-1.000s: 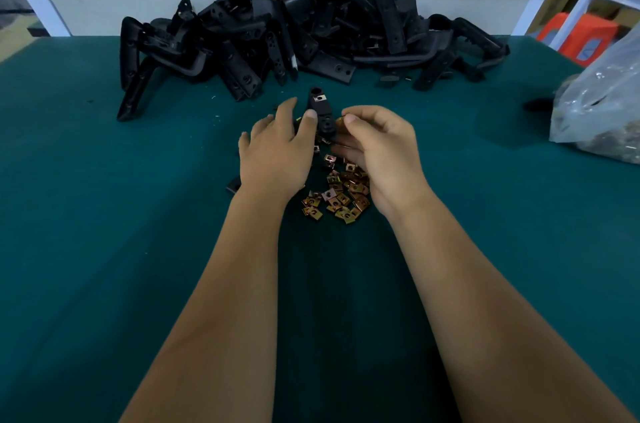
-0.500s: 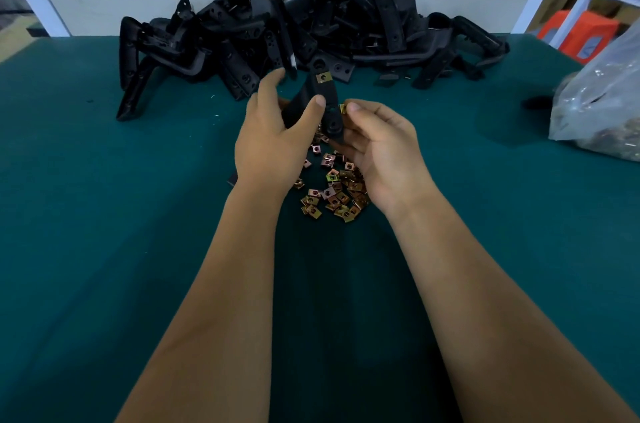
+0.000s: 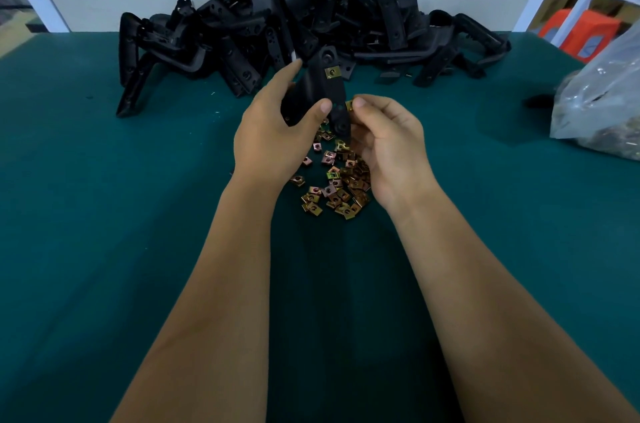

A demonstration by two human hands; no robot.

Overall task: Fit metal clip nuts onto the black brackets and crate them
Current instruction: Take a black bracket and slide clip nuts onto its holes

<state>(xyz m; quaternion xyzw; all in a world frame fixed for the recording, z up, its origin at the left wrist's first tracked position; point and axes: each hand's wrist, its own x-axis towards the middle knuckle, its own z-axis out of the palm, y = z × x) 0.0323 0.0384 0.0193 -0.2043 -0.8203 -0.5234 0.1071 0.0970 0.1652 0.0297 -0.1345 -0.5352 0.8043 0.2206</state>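
Two hands fit a clip to a black bracket above a green table.

The green table (image 3: 104, 214) runs back to a pale wall, where a heap of black brackets (image 3: 294, 24) lies; an orange stool (image 3: 575, 31) stands far right. The left hand (image 3: 273, 131) grips a bracket (image 3: 325, 90) upright between thumb and fingers, one clip (image 3: 332, 71) already on its upper end. The right hand (image 3: 388, 148) pinches another clip (image 3: 349, 105) against the bracket's edge. Loose clips (image 3: 336, 180) lie scattered beneath the hands. A clear plastic bag (image 3: 602, 103) sits on the right, its contents unclear.
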